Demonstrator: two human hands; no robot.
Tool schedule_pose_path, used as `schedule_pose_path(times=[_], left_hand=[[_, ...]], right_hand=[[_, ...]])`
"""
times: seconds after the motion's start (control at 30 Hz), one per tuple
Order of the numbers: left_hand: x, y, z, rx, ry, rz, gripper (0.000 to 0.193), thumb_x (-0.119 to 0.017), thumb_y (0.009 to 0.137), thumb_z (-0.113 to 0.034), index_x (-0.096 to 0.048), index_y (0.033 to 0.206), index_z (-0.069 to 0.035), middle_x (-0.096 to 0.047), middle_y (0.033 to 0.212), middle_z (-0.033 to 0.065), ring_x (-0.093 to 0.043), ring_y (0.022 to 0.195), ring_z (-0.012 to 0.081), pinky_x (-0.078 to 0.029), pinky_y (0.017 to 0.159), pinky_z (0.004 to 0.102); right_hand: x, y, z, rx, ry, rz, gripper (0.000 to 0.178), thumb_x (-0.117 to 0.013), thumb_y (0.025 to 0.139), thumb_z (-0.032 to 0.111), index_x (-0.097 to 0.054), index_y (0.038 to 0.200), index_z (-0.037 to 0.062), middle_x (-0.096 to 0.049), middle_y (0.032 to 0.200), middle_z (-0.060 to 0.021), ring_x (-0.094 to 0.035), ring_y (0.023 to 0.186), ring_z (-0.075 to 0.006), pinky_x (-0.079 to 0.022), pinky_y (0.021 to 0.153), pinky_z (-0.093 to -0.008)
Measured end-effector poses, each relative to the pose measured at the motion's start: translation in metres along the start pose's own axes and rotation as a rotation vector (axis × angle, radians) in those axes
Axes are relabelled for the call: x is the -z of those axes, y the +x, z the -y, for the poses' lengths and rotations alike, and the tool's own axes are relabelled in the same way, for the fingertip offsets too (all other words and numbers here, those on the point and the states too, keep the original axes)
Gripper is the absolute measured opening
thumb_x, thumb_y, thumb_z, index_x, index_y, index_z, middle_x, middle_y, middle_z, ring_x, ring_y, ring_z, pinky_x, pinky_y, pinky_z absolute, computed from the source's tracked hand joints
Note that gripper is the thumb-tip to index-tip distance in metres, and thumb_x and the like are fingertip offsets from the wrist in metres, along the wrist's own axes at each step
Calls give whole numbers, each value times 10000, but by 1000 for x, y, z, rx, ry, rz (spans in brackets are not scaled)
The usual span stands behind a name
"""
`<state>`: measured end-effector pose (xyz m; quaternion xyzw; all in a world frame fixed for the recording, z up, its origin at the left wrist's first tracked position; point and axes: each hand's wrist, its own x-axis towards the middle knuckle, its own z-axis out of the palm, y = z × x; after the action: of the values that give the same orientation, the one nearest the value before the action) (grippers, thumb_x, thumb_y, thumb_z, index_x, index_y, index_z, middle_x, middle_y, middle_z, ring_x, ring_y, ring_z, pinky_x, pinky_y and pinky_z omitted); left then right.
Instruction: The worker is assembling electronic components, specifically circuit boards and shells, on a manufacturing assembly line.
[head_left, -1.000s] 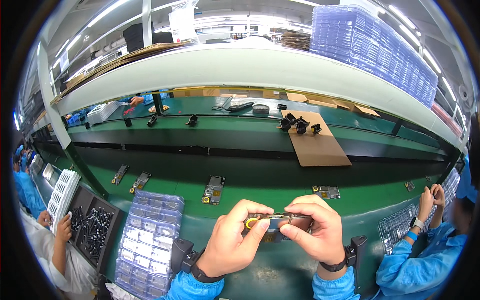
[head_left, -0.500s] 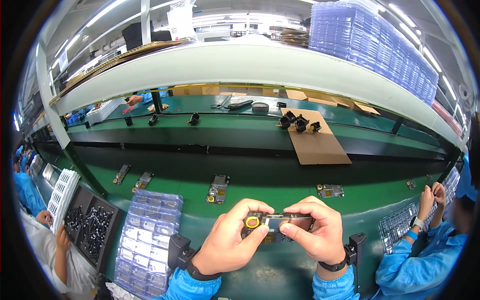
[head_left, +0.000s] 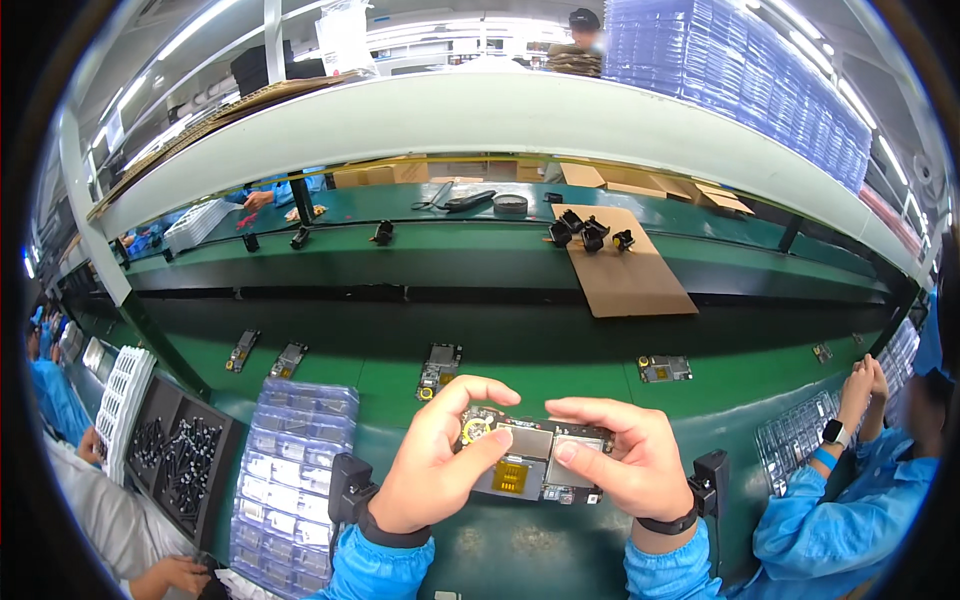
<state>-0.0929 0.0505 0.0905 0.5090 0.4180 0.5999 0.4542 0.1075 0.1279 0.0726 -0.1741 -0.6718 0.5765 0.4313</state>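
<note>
A dark circuit board with silver shield plates, a gold patch and a yellow ring is held level over the green bench. My left hand grips its left end, with the thumb lying on the face near the ring. At the other end my right hand has its thumb pressed on a silver plate and its fingers behind the board. Just beyond my left fingers lies another circuit board on the green surface. Farther right rests a similar board.
Clear plastic trays are stacked left of my arm, beside a black box of small dark parts. Black parts sit on a cardboard sheet ahead. A white shelf beam crosses above. Co-workers sit at both sides, a blue sleeve close on the right.
The board in my hands has tilted so that more of its face shows, including the gold patch. At the left, the co-worker's hand has moved down, nearer the lower edge.
</note>
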Motion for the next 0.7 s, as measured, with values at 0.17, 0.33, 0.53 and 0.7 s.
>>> schedule_pose_path(times=[0.17, 0.33, 0.53, 0.7], left_hand=[[5, 3, 3, 25, -84, -15, 248, -612, 969, -27, -569, 1212, -2, -615, 1087, 41, -623, 998, 85, -498, 877, 249], [6, 3, 9, 22, -62, -20, 200, -622, 980, -46, -582, 1173, -11, -615, 1088, 39, -620, 982, 76, -497, 865, 249], [11, 1, 20, -103, 48, -52, 164, -625, 969, -21, -552, 1115, -36, -627, 1091, 49, -622, 972, 75, -502, 830, 248], [10, 0, 19, 16, -152, -47, 221, -626, 970, -24, -509, 1157, -43, -650, 1114, 80, -637, 978, 90, -502, 831, 247]], right_hand=[[7, -2, 4, -73, 42, 36, 298, -652, 1039, 165, -703, 1279, -4, -743, 998, -46, -630, 879, -69, -527, 756, -234], [6, -3, 1, -72, 29, 29, 291, -627, 1055, 172, -712, 1266, -9, -747, 974, -44, -627, 861, -71, -517, 737, -237], [8, -2, -2, -78, 19, 61, 295, -618, 1058, 169, -710, 1270, -15, -756, 993, -65, -633, 870, -81, -522, 754, -245], [7, -5, -2, -73, 68, 65, 318, -610, 1061, 172, -688, 1304, -17, -752, 1062, -87, -649, 946, -101, -536, 820, -258]])
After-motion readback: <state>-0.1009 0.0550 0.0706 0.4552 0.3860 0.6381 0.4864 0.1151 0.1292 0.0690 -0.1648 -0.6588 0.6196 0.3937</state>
